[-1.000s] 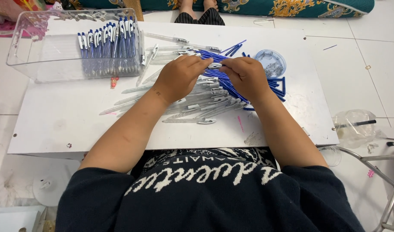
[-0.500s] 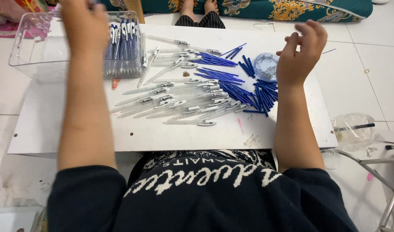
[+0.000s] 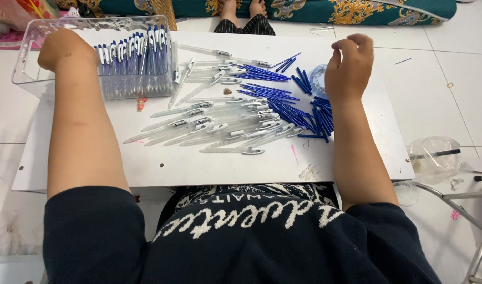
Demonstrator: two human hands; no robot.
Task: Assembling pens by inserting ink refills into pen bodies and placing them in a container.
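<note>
My left hand (image 3: 66, 48) is bent down over the left part of a clear plastic tray (image 3: 25, 63); its fingers are hidden. A row of blue-and-white pens (image 3: 135, 58) stands in the tray's right part. My right hand (image 3: 349, 66) hovers over the white table (image 3: 199, 163) with its fingers loosely curled and apart, holding nothing that shows. It sits just right of a small clear round container (image 3: 316, 79). Between my arms lie several clear pen barrels (image 3: 220, 126) and a heap of blue refills (image 3: 298, 113).
Another person's feet (image 3: 243, 9) rest beyond the table's far edge. A crumpled clear plastic bag (image 3: 435, 158) and a metal frame (image 3: 462, 210) sit on the tiled floor at the right. Patterned cushions line the back.
Both hands have left the pile in the middle. My left hand went up to the tray and across to its left side; my right hand lifted off to the right.
</note>
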